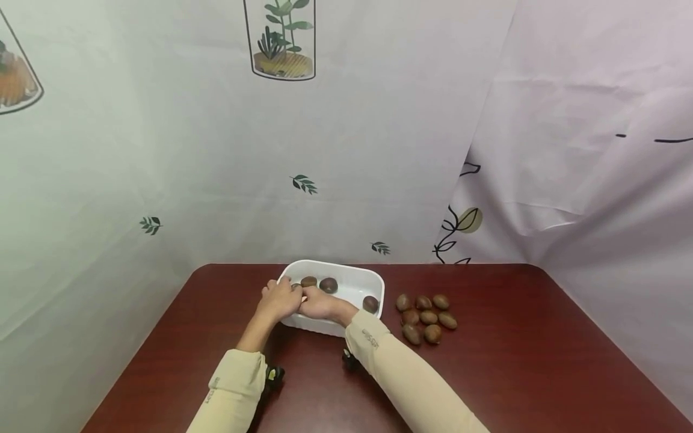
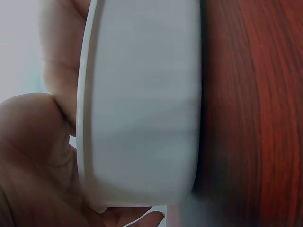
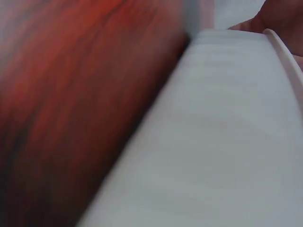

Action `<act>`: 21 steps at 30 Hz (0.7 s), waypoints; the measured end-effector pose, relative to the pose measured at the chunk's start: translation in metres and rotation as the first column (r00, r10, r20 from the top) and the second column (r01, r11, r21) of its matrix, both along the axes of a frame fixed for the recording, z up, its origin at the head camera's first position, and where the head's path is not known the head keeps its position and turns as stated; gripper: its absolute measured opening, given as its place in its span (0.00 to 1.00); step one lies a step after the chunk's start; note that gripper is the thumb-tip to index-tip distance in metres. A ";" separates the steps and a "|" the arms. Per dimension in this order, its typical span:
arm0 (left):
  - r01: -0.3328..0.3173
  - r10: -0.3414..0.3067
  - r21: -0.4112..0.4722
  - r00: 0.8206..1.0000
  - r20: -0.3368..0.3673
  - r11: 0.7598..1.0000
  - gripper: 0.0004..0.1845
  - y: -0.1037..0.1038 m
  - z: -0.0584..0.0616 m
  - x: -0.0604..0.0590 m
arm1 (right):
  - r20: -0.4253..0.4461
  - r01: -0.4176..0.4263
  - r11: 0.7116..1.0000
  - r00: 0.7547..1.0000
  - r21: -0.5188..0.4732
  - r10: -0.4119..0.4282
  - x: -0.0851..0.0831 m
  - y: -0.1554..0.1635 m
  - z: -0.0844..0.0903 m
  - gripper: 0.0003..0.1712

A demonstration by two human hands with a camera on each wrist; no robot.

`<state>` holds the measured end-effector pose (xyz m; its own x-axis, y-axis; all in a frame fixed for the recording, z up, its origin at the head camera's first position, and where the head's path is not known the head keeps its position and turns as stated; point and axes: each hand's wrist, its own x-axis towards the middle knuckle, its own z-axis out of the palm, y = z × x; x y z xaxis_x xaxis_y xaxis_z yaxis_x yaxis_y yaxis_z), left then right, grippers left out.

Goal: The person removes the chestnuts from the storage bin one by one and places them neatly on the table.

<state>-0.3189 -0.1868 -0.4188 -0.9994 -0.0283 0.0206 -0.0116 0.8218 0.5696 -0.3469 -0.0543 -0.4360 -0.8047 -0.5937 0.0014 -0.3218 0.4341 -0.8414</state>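
A white plastic tray (image 1: 354, 278) stands on the dark red table (image 1: 503, 367) and holds brown nuts (image 1: 328, 285), one more at its right end (image 1: 370, 304). My left hand (image 1: 278, 299) grips the tray's front left corner. In the left wrist view its fingers (image 2: 59, 52) curl over the rim of the tray (image 2: 142, 118) and the palm lies against the wall. My right hand (image 1: 319, 307) lies across the front rim, its fingertips beside the left hand and next to a small nut (image 1: 296, 287); its grasp is hidden. The right wrist view shows only the blurred tray wall (image 3: 222, 142).
A loose pile of several brown nuts (image 1: 426, 317) lies on the table just right of the tray. Pale printed cloth (image 1: 346, 150) hangs behind and to both sides of the table. Bare tabletop (image 3: 71, 94) stretches toward me and to the right.
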 end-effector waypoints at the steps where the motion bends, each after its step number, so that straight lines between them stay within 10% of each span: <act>1: -0.001 0.001 0.000 1.000 0.003 1.000 0.31 0.000 0.000 0.000 | -0.009 0.001 1.000 1.000 -0.007 -0.001 0.001 0.002 0.002 0.17; 21: 0.030 -0.031 -0.032 0.999 -0.013 0.999 0.31 0.000 -0.001 0.001 | 0.090 0.114 0.978 0.991 -0.176 -0.099 0.028 0.112 0.027 0.16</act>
<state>-0.3184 -0.1867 -0.4201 -0.9994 0.0031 0.0347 0.0214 0.8392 0.5433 -0.3192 0.0574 -0.4086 -0.8650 -0.5007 0.0334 -0.2100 0.3007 -0.9303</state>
